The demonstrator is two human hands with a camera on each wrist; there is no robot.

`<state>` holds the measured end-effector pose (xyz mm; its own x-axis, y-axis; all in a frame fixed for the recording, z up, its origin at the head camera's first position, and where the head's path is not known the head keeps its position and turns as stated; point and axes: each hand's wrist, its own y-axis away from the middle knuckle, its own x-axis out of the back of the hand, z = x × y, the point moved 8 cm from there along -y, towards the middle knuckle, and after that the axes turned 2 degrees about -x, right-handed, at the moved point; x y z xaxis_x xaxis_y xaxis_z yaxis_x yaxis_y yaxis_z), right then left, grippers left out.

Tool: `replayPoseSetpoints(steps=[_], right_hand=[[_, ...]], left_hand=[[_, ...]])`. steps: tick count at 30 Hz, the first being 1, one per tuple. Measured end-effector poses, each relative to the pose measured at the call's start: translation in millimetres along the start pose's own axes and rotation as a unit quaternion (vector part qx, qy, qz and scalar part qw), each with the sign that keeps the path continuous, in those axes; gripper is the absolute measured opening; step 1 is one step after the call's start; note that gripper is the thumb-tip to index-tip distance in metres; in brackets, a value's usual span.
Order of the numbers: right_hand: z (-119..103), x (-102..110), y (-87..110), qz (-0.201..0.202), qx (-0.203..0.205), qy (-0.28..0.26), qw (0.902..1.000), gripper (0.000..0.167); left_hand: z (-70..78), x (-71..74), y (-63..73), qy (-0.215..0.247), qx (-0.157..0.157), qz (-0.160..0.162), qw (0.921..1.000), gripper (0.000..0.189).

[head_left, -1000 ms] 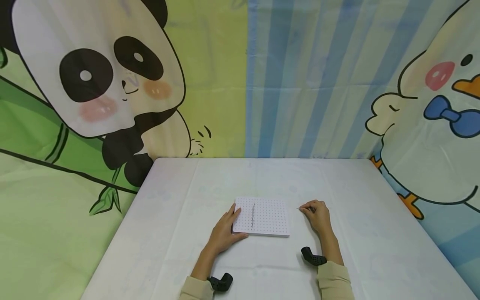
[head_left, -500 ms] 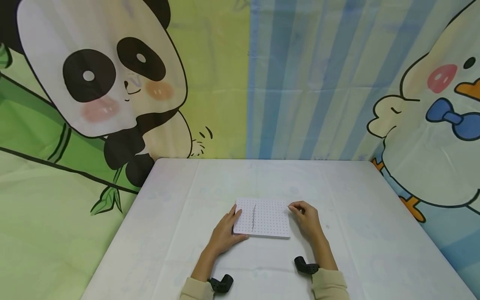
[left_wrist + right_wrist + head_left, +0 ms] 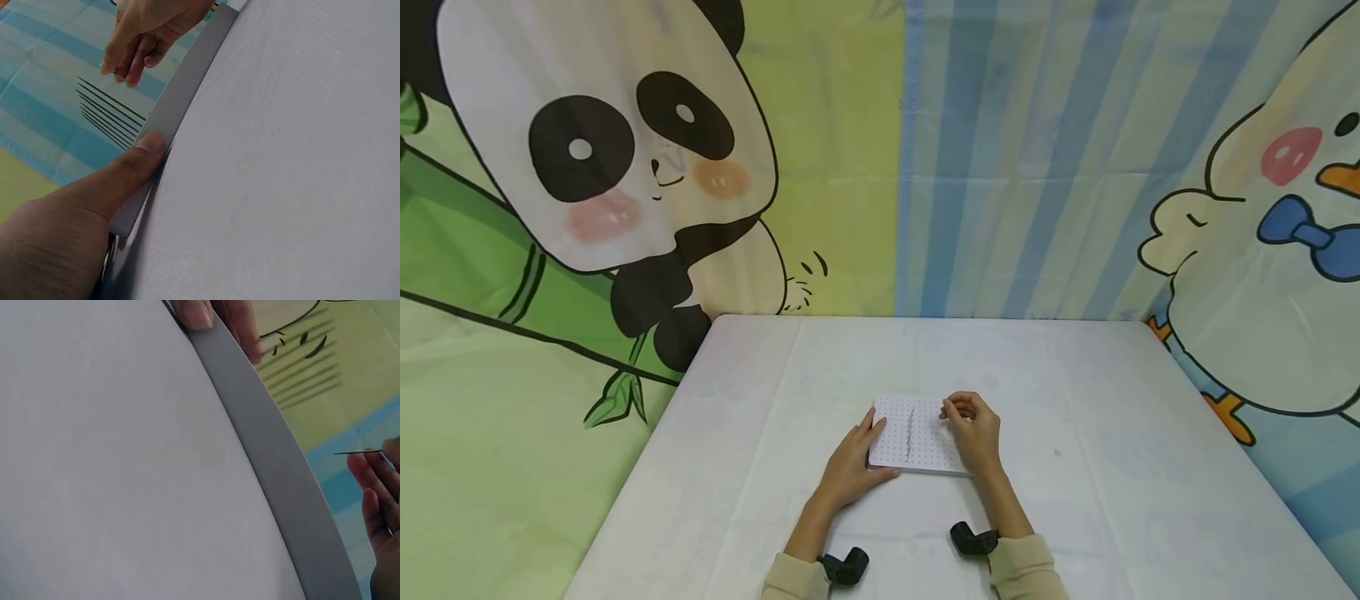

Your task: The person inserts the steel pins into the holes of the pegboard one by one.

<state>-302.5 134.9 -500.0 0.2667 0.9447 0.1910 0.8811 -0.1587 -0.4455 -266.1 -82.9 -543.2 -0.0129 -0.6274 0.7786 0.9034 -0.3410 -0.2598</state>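
Note:
A white board with a grid of small holes [image 3: 929, 448] lies on the table. My left hand [image 3: 848, 467] holds its left near corner, the thumb [image 3: 140, 156] pressed to the near side face. Several thin dark needles [image 3: 109, 112] stand upright in a row in the left half of the board. Over the right half, my right hand [image 3: 976, 429] pinches one thin needle [image 3: 357, 452] between thumb and fingertips; in the right wrist view it lies nearly level in the picture, apart from the row. The hand hides part of the board's right side.
A white cloth covers the table [image 3: 775, 383]. Behind it hangs a backdrop [image 3: 820, 167] printed with a panda and a duck. Each wrist wears a black camera, one at the left cuff [image 3: 845, 567] and one at the right [image 3: 973, 539].
My right hand has moved left, from beside the board to above its right half, with the needle still pinched. My left hand and the board have stayed in place.

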Motion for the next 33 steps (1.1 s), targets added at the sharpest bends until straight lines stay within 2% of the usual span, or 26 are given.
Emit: replayPoseSetpoints(steps=[4, 7, 12, 20, 28, 33], right_hand=[[-6.7, -11.4, 2.3, 0.044, 0.021, -0.020, 0.9986, 0.011], [-9.3, -19.4, 4.2, 0.050, 0.028, -0.027, 0.9980, 0.011], [-10.9, -30.9, 6.0, 0.025, 0.038, -0.006, 0.9989, 0.010], [-13.7, -40.7, 5.4, -0.005, 0.068, 0.038, 0.9969, 0.006], [-15.0, -45.6, 5.9, -0.021, 0.086, 0.069, 0.9937, 0.007], [-17.4, -52.8, 5.9, -0.047, 0.108, 0.090, 0.9889, 0.006]], left_hand=[[0.2, -1.5, -0.4, -0.001, -0.005, 0.001, 1.0000, 0.088], [2.8, -1.3, 0.4, -0.003, -0.013, 0.005, 0.9999, 0.088], [7.6, 1.2, 1.0, -0.001, -0.025, 0.011, 0.9996, 0.087], [5.8, 1.6, -1.0, -0.005, -0.027, 0.011, 0.9995, 0.087], [5.0, 2.2, -0.6, -0.003, -0.026, 0.008, 0.9996, 0.087], [4.5, 3.6, -0.3, -0.005, -0.027, 0.012, 0.9996, 0.086]])
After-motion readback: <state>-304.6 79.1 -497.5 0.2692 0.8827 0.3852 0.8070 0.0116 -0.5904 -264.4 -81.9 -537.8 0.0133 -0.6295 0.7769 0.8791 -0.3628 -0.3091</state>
